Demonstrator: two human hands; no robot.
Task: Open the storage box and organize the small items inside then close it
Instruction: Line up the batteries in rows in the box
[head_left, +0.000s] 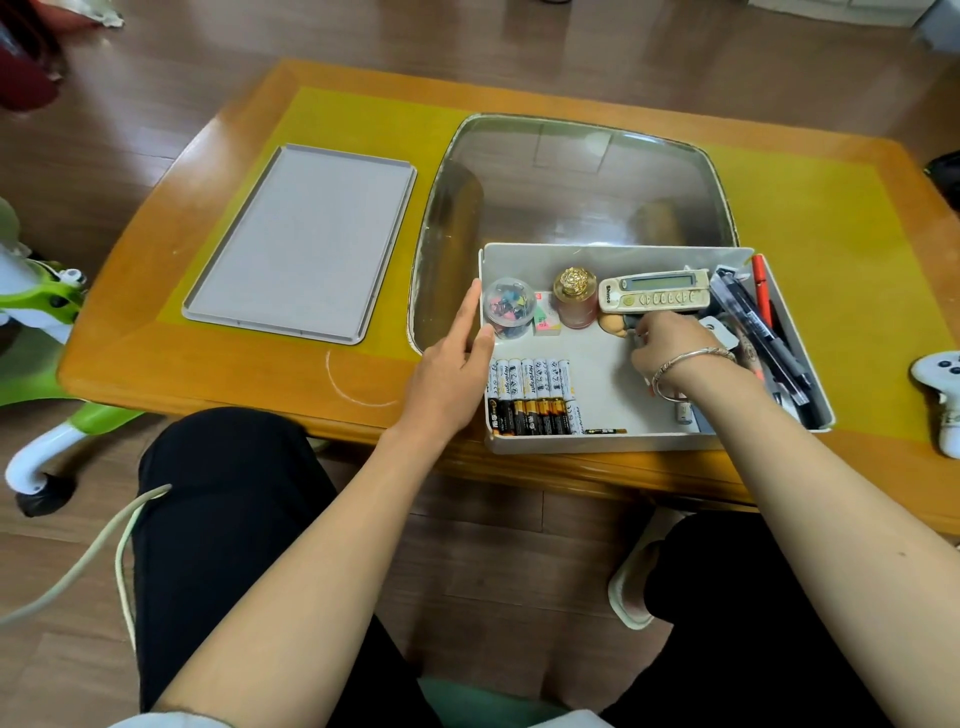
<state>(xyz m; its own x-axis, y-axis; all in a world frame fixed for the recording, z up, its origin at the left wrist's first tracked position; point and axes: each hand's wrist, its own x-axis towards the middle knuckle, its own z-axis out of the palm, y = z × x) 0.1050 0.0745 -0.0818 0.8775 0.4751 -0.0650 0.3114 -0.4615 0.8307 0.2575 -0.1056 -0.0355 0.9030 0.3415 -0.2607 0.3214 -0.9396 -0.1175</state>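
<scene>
The open storage box (597, 441) sits at the surface's near edge, its long axis running 9 to 3 o'clock, with batteries (530, 397) lined up at its 7 o'clock corner. The left hand (452, 358) lies flat against its 9 o'clock wall, grip spread, apparently to steady it. The right hand (670, 348) curls its grip at small items beneath the remote (655, 292); what it pinches I cannot tell, and the lid (301, 244) waits well apart at 10 o'clock.
</scene>
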